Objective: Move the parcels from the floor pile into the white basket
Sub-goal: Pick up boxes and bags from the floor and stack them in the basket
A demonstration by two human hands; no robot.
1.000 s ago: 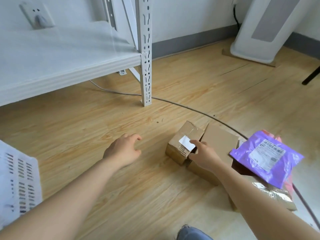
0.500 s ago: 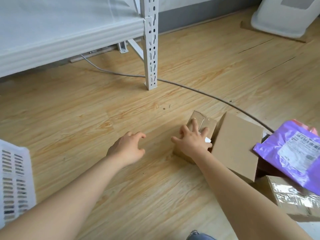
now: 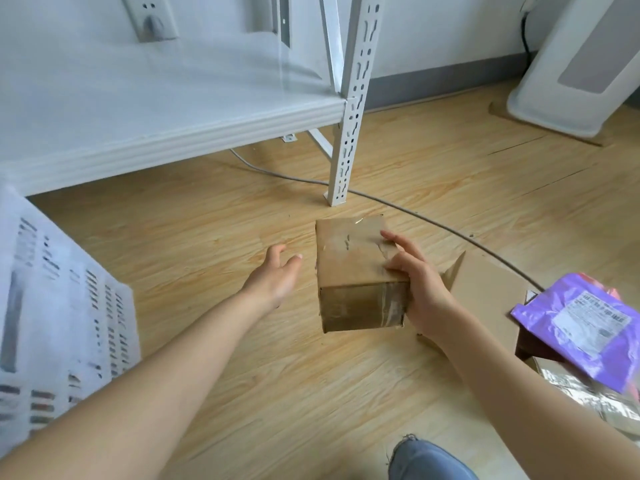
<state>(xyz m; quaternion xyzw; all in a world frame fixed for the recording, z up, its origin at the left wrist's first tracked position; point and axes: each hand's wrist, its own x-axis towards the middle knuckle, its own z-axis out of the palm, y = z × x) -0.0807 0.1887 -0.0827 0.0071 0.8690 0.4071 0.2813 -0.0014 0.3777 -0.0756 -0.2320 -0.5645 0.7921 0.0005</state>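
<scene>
A small brown cardboard box (image 3: pixel 353 268) is lifted off the wooden floor, and my right hand (image 3: pixel 417 282) grips its right side. My left hand (image 3: pixel 277 275) is open, palm toward the box, a short gap to its left and not touching it. The white slotted basket (image 3: pixel 59 317) stands at the left edge, blurred. The rest of the pile lies at the right: a flat cardboard parcel (image 3: pixel 488 292), a purple mailer bag (image 3: pixel 581 327) with a white label, and a taped parcel (image 3: pixel 588 400) beneath it.
A white metal shelf (image 3: pixel 166 109) with a slotted upright post (image 3: pixel 348 140) stands behind the box. A grey cable (image 3: pixel 429 220) runs across the floor. A white appliance (image 3: pixel 571 64) stands at the back right. My knee in jeans (image 3: pixel 426 459) shows at the bottom.
My right hand has taken hold of the small box and lifted it off the floor toward the left. My left hand has turned open toward the box.
</scene>
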